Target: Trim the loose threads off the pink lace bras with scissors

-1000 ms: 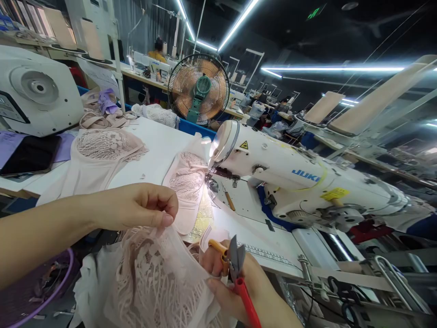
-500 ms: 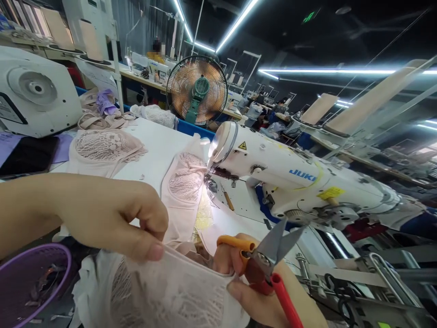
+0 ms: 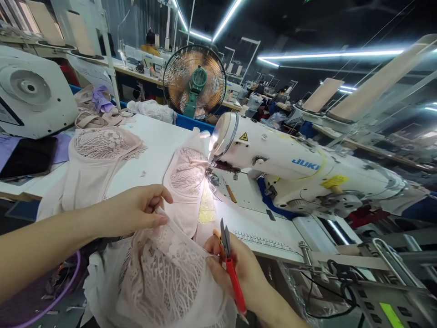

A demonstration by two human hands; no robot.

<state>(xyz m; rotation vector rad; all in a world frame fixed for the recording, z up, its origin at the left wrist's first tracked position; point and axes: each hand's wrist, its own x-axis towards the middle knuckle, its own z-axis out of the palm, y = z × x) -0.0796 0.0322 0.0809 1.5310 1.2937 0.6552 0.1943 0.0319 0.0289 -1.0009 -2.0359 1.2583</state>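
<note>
A pale pink lace bra (image 3: 170,269) hangs below the table's front edge, its lace cup facing me. My left hand (image 3: 136,212) pinches the upper edge of its fabric between thumb and fingers. At the right end of that edge, my right hand (image 3: 235,264) grips the cloth too, with a pair of scissors (image 3: 227,257) tucked in its fingers. The scissors have one red and one orange handle, and their blades point upward, slightly apart. Another lace bra piece (image 3: 186,182) lies under the needle of the white sewing machine (image 3: 273,146).
More lace bra pieces (image 3: 102,146) lie on the left of the white table (image 3: 160,130), beside a black phone (image 3: 29,155). A purple basket (image 3: 77,273) stands low at left. A wooden-handled tool (image 3: 231,193) lies by the machine. Behind is a large fan (image 3: 198,82).
My left hand has risen a little, lifting the edge of the bra. The scissors have turned from slanting right to nearly upright, and their blades are closer together.
</note>
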